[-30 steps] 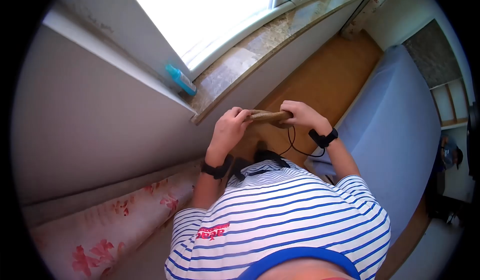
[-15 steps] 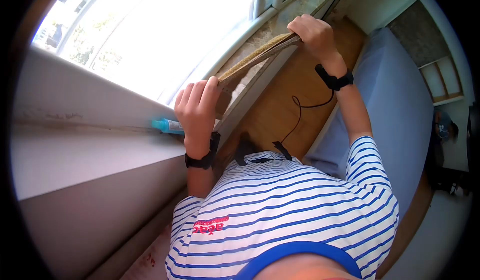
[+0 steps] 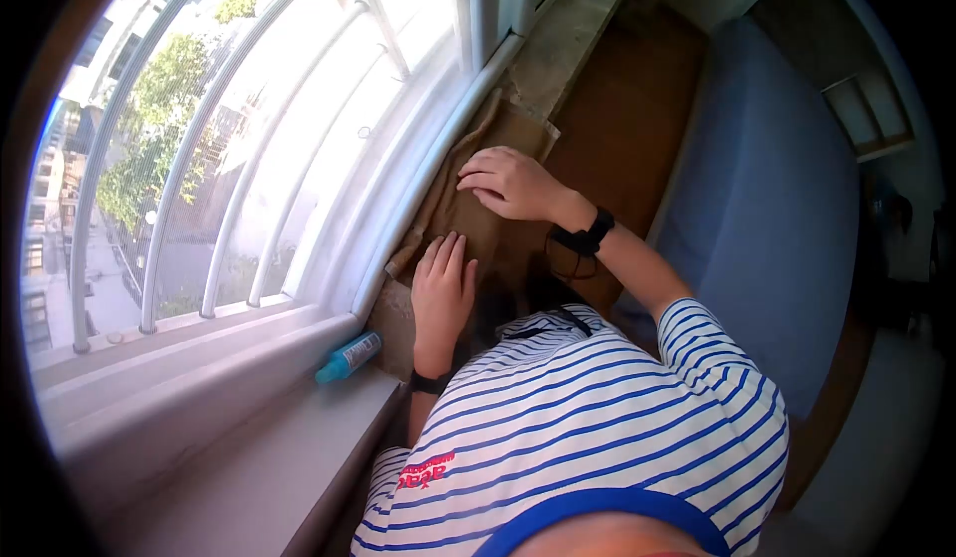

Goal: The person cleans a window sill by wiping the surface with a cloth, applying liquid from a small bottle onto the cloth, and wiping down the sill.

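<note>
Brown cloth [image 3: 457, 212], stretched aloft a moment ago, now lies on the windowsill [image 3: 570, 44] beneath the flat-fingered left hand [image 3: 442, 300] and curled right hand [image 3: 515, 185], whose pinch I cannot tell; laying it down looks mostly done.

We see a home (most likely): a barred window [image 3: 289, 134] along the outer edge of the stone sill [image 3: 566, 47], brown floor [image 3: 627, 109] below its inner edge.

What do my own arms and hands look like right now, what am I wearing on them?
Your left hand and right hand are ungloved. Each wrist wears a black band, left and right; a thin dark cable loops by the right one. Short sleeves are white with blue stripes.
</note>
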The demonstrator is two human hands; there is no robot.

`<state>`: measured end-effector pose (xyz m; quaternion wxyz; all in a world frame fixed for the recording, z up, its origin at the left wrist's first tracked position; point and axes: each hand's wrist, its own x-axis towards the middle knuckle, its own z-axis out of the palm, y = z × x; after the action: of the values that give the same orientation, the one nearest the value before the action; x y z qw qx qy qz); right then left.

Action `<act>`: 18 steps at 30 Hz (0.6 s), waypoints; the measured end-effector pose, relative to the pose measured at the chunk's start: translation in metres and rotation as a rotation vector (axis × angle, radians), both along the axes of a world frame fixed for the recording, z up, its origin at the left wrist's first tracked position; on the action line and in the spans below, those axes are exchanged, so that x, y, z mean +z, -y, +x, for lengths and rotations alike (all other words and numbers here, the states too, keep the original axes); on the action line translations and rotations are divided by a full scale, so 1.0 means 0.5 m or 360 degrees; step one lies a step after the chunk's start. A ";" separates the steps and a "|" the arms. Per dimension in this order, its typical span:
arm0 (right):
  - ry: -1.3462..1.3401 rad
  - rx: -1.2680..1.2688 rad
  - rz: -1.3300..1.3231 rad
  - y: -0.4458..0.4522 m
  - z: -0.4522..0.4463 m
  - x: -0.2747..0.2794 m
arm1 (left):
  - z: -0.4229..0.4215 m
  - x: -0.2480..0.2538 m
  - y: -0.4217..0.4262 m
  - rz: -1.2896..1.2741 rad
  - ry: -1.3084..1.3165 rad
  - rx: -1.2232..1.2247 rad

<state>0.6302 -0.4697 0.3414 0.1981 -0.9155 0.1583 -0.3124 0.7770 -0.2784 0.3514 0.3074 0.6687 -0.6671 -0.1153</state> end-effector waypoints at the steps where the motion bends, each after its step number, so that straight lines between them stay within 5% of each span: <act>1: -0.0066 0.0001 -0.0071 -0.003 0.016 -0.012 | -0.003 -0.004 0.013 -0.0022 0.0128 0.0015; 18: 0.0046 0.0005 -0.0251 0.001 0.042 -0.123 | 0.000 -0.127 0.043 0.0045 0.0570 0.0142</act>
<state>0.6510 -0.4702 0.2800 0.1280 -0.9239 0.1288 -0.3367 0.7768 -0.2999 0.2878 0.1791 0.7117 -0.6792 0.0102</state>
